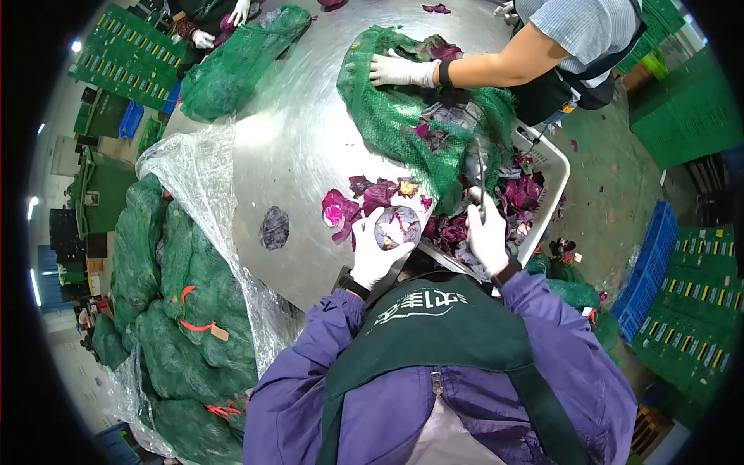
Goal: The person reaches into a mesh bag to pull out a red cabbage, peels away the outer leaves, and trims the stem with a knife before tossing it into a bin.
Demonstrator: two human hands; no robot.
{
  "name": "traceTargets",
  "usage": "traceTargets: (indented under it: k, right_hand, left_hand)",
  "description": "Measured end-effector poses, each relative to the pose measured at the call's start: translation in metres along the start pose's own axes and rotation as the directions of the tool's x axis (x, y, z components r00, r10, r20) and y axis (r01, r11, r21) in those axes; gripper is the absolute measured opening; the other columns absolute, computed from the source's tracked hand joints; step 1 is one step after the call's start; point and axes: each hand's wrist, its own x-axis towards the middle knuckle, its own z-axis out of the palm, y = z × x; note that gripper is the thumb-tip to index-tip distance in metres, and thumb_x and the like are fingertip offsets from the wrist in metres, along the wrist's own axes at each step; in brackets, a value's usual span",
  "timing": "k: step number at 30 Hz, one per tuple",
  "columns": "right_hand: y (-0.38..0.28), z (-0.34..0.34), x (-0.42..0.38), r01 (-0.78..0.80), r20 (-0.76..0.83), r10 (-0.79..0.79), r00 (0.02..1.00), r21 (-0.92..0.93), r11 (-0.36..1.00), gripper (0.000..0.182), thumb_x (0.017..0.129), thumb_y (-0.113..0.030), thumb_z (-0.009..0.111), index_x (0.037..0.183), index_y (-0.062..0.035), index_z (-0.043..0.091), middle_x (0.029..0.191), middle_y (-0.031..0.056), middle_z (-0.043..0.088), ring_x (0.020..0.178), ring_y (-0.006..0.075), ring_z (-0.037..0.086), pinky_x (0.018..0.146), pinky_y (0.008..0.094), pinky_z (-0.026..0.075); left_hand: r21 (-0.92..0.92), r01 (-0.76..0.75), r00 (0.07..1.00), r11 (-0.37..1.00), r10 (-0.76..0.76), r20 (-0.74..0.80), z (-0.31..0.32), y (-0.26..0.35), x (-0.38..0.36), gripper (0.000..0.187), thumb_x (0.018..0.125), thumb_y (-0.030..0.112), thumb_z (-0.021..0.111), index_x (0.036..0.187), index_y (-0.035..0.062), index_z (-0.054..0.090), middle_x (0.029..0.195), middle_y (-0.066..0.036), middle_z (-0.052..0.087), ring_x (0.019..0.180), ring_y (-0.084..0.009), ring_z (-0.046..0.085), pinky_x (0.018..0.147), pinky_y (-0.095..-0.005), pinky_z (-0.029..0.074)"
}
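My left hand [378,252], in a white glove, holds a red cabbage [397,228] whose pale cut stem end faces up, over the metal table's near edge. In my gloved right hand [487,236] is a knife [482,172], its blade pointing away from me. That hand is above the near part of a white crate [559,167] filled with purple leaves. Loose purple leaves [341,211] lie beside the held cabbage. Another dark cabbage [274,228] rests on the table to the left.
Across the table, a person's gloved hand [403,70] touches a green net bag [372,116] of cabbages. Another person's hands are at the top left near a second net bag [217,81]. Full net bags [178,310] are piled left; a blue pallet [647,271] stands right.
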Motion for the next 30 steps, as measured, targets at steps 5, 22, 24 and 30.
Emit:
traceTargets:
  k: [5,22,24,30]
  right_hand:
    - [0.001,0.038,-0.026,0.326,0.362,-0.235,0.902,-0.214,0.921,0.047,0.097,-0.019,0.054,0.141,-0.0074,0.045,0.116,0.0218,0.064,0.103,0.0297,0.064,0.088,0.0340,0.051]
    - [0.008,0.058,0.013,0.219,0.223,-0.136,0.965,-0.409,0.886,0.027,0.096,-0.029,0.050,0.102,-0.0036,0.056,0.077,0.0257,0.064,0.074,0.0446,0.063,0.067,0.0529,0.050]
    - [0.065,0.051,0.037,0.124,0.244,-0.024,0.969,-0.402,0.907,0.023,0.093,-0.026,0.051,0.099,-0.0040,0.058,0.085,0.0270,0.064,0.083,0.0457,0.062,0.072,0.0524,0.049]
    - [0.111,-0.034,0.001,-0.058,-0.094,0.000,0.996,-0.620,0.782,0.041,0.092,-0.029,0.057,0.129,-0.0108,0.053,0.089,0.0222,0.069,0.082,0.0414,0.067,0.074,0.0490,0.052]
  left_hand:
    - [-0.018,-0.077,0.991,0.997,0.075,-0.109,0.025,-0.007,0.002,0.098,0.062,0.024,0.088,0.139,-0.0001,0.033,0.127,-0.020,0.039,0.119,-0.0344,0.045,0.102,-0.0442,0.041]
    - [0.060,-0.208,0.976,0.976,0.211,-0.056,0.023,0.008,0.008,0.095,0.060,0.022,0.088,0.141,0.0098,0.040,0.132,-0.020,0.042,0.122,-0.0357,0.047,0.102,-0.0438,0.043]
    - [0.057,-0.326,0.944,0.944,0.328,-0.037,0.017,0.004,0.004,0.095,0.059,0.016,0.090,0.139,0.0073,0.040,0.130,-0.017,0.044,0.114,-0.0308,0.054,0.097,-0.0412,0.048]
    - [-0.590,0.060,0.986,0.805,-0.141,-0.093,-0.004,-0.031,-0.023,0.096,0.065,0.003,0.086,0.144,0.0050,0.030,0.130,-0.013,0.046,0.118,-0.0241,0.050,0.097,-0.0379,0.047]
